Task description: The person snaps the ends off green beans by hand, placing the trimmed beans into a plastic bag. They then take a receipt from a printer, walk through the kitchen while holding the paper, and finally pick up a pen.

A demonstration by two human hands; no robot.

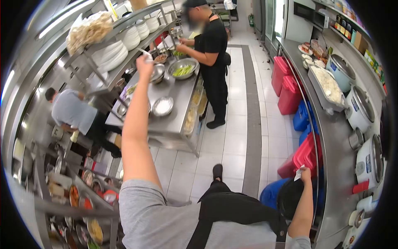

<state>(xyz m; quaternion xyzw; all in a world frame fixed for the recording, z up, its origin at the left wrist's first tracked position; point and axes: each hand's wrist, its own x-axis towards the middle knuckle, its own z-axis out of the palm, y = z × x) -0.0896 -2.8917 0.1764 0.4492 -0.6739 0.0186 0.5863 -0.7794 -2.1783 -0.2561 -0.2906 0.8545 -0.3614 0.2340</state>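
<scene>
My left hand (144, 64) reaches forward and up over the steel prep table, beside the shelf edge. Its fingers are closed on a small white slip (144, 52) that looks like paper. Under that arm on the table are a steel bowl of white contents (163, 106), another steel bowl (157, 74) and a bowl of green vegetables (183, 69). Low on the right, my right hand (306, 174) pinches a small white paper slip (299, 172). That hand is above a black lid or bin top (290, 198) beside a blue barrel (268, 191).
A person in black (210, 54) stands at the table's far right corner. Another, in grey (76, 110), bends on the left. Stacked white plates (131, 39) fill the shelf. Red bins (289, 95) stand under the right counter (331, 166), which holds rice cookers (364, 159).
</scene>
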